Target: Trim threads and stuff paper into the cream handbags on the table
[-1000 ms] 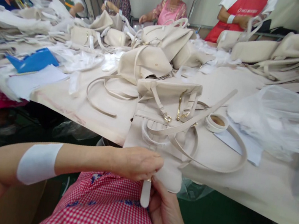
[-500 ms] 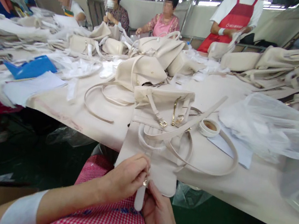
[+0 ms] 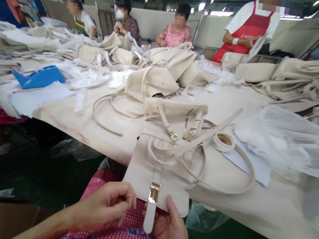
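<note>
A cream handbag (image 3: 176, 110) lies on the table, with its flap (image 3: 140, 174) hanging over the near edge toward my lap. Down the flap's middle runs a strap with a gold buckle (image 3: 153, 192), and its rounded tab (image 3: 149, 218) sticks out below. My right hand (image 3: 173, 233) grips the flap's lower edge beside the tab, thumb on top and fingers underneath. To the left of the buckle, apart from it, my left hand (image 3: 104, 204) is closed with curled fingers; whatever is in them, if anything, is hidden. A long cream strap (image 3: 237, 186) loops across the bag.
A small round tub (image 3: 223, 142) stands right of the bag on white paper. Clear plastic (image 3: 294, 139) lies at the right, a blue piece (image 3: 40, 77) at the left. More cream bags (image 3: 170, 57) are piled behind. Several co-workers sit or stand across the table.
My left hand has come off the buckle and moved left and down, leaving the buckle uncovered. My right hand stays at the flap's lower edge. The view has shifted slightly.
</note>
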Motion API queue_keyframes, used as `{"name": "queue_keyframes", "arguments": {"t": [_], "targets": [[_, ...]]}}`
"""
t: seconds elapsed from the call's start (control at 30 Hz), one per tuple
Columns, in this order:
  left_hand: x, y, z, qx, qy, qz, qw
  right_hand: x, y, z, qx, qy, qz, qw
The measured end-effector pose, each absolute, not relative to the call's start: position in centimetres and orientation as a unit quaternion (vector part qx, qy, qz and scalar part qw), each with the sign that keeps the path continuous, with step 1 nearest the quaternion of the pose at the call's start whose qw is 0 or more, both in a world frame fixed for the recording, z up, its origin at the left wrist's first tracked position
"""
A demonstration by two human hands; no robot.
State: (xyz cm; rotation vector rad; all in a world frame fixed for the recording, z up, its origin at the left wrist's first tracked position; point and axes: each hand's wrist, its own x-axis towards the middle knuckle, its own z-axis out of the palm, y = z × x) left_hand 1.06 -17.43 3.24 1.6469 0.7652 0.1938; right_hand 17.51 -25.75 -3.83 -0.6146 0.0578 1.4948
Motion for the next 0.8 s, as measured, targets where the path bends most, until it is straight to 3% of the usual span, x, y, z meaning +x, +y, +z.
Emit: {"name": "queue_keyframes", "arguments": {"t": [0.2, 0.3, 0.43, 0.6, 0.73, 0.8], "targets": [[-7.2, -14.5, 2.4, 0.879, 0.449, -0.009, 0.161, 17.4, -26.2, -2.0, -0.33, 0.006, 0.637, 0.696], [-9.8, -13.5, 0.9, 0.876, 0.479, -0.015, 0.055, 18.6, -26.0, 0.7, -0.346, -0.027, 0.644, 0.682], [-9.2, -13.0, 0.6, 0.901, 0.414, 0.124, 0.037, 21.7, -24.8, 6.2, -0.371, -0.169, 0.665, 0.625], [-3.8, -11.5, 4.7, 0.887, 0.337, 0.313, 0.046, 24.4, -23.1, 14.2, -0.427, -0.341, 0.577, 0.607], [1.6, -8.3, 9.0, 0.873, 0.252, 0.398, 0.125, 25.2, -20.9, 20.3, -0.408, -0.433, 0.529, 0.605], [4.3, -6.1, 10.8, 0.827, 0.225, 0.466, 0.219, 25.6, -19.3, 22.8, -0.389, -0.47, 0.531, 0.588]]}}
